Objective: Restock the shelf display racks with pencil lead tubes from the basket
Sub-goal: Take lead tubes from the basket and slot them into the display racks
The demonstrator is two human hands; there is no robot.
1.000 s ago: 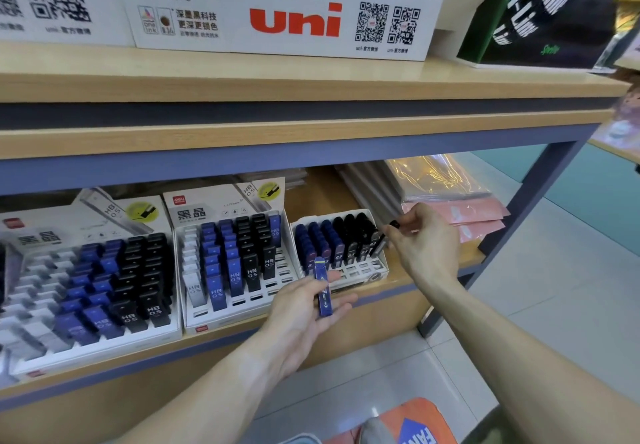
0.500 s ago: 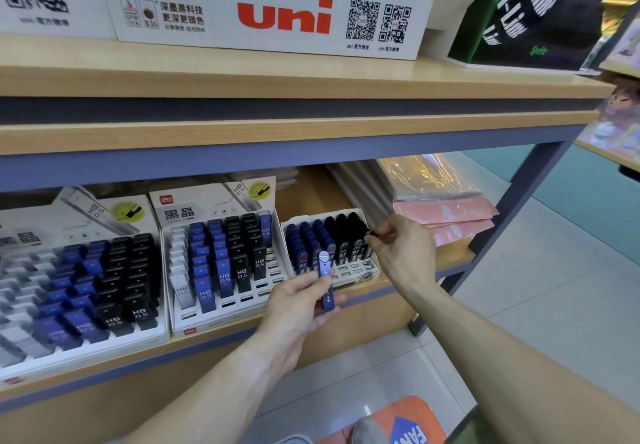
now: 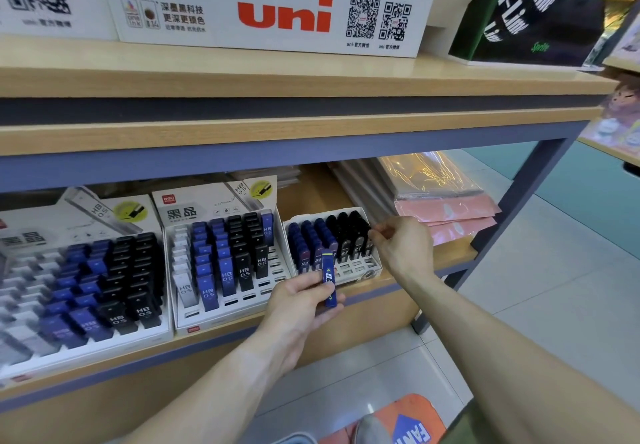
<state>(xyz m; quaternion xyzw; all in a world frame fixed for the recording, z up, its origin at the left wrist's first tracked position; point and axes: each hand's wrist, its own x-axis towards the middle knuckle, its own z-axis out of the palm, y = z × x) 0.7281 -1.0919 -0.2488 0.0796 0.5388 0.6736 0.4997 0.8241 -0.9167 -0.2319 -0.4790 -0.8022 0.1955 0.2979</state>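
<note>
My left hand grips a blue pencil lead tube upright, just in front of the small white display rack on the lower shelf. That rack holds rows of blue tubes and black tubes. At the rack's right edge, the fingertips of my right hand pinch the top of a black lead tube in the rightmost column. Most of that tube is hidden among the others.
Two larger racks of HB 0.5 tubes, a middle rack and a left rack, stand to the left. Pink and clear packets lie right of the small rack. A uni box sits on the upper shelf. An orange item is on the floor below.
My right hand has moved left and down to the small rack's right column with the black tube. My left hand has tilted the blue tube upright and nearer the rack.
</note>
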